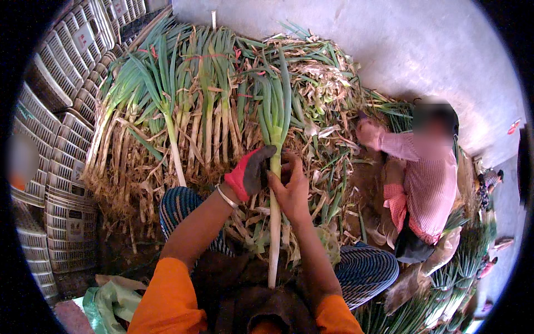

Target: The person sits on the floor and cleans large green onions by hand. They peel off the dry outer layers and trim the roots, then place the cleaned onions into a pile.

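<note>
A large green onion (274, 213) stands lengthwise before me, green leaves away from me and white stalk pointing at my lap. My left hand (250, 173), in a red and dark glove, grips it just below where the leaves fan out. Bare, my right hand (291, 179) closes around the same stalk from the other side. A second, pale-stalked green onion (174, 146) lies near my left knee, on top of bundled green onions (208, 125) with brown outer leaves and rooty ends. Red ties (206, 56) circle some bundles.
Stacked plastic crates (71, 225) line the left side. Peeled leaves and husks (321, 87) heap up at centre right, by a pale wall (400, 46). A co-worker (429, 183) sits at the right, an arm reaching toward the heap. More green onions (446, 292) lie at lower right; a green sack (112, 300) at lower left.
</note>
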`<state>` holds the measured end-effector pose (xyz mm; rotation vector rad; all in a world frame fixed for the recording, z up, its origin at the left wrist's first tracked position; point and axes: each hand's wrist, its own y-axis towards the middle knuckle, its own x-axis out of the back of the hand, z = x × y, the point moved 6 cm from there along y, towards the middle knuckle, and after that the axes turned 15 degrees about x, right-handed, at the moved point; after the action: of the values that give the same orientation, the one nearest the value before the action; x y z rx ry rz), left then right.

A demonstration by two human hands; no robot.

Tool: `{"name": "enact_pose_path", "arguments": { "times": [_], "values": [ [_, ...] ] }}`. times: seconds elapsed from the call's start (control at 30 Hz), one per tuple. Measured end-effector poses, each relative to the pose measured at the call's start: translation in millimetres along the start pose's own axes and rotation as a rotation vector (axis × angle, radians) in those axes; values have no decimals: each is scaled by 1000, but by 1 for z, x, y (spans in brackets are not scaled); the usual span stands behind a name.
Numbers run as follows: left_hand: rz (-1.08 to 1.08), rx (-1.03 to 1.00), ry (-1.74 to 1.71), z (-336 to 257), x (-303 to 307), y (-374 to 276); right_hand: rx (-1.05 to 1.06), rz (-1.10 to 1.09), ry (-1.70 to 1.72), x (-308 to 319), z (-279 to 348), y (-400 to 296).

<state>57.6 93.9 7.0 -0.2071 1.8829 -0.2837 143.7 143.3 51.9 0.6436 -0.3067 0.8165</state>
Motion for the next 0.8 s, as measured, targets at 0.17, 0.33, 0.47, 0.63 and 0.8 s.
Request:
{"name": "enact_pose_path", "arguments": {
  "times": [0.17,0.33,0.47,0.63,0.8],
  "values": [
    [-115,-89,171,-7,-5,-13,69,-7,36,-2,-2,10],
    [-98,-47,146,-3,-2,-8,-76,85,158,-7,-23,10],
    [46,-92,159,-9,-12,-11,-33,-27,165,-1,-21,-6],
    [-14,-30,67,-7,-21,-14,-10,-195,199,13,6,-2],
    [-137,-77,193,-8,-14,-8,246,-43,-246,15,8,16]
  ]
}}
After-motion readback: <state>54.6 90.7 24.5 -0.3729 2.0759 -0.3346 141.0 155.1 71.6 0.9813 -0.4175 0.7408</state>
